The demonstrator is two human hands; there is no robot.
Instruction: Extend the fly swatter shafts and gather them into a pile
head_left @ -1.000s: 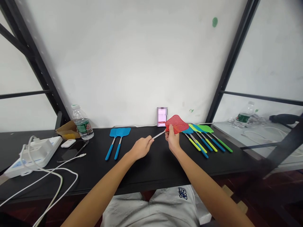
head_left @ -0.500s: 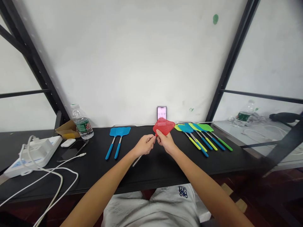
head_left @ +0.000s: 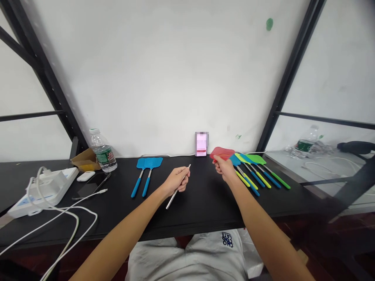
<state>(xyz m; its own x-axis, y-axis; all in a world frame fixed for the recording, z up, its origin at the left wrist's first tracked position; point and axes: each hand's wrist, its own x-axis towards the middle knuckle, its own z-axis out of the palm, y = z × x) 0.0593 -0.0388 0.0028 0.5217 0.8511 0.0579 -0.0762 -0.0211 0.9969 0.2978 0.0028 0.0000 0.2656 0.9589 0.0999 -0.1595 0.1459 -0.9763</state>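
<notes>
Metal rod [head_left: 173,198] sits in L hand [head_left: 176,180], fingers curled shut round it, thin tip poking to upper right, long end slanting down-left past the fist. Red mesh swatter head [head_left: 220,153] is pinched in R hand [head_left: 224,169], thumb + fingers almost closed on its lower edge. Rod + head are in separate hands, rod tip near the head but not touching it. Both hands are over the middle of the black table [head_left: 205,212], head near its back edge. Just right of the head, at center-right of frame, is a row of swatters [head_left: 252,171] w/ green + blue heads bunched together, handles fanned toward lower right, grips in blue, yellow + green. Left of L hand, pair of blue swatters [head_left: 149,163] lies side by side, blue grips toward the viewer. Upright phone w/ blurred screen [head_left: 201,143] stands against the white wall [head_left: 164,78], just left of the head. Far left: water bottle [head_left: 103,152], cardboard scrap [head_left: 84,162], white earbud case [head_left: 86,176], dark phone [head_left: 90,187], white power strip [head_left: 43,191] + white cables [head_left: 70,218] trailing to lower left. Upper right: second water bottle [head_left: 304,145] on pale side table [head_left: 322,183].
</notes>
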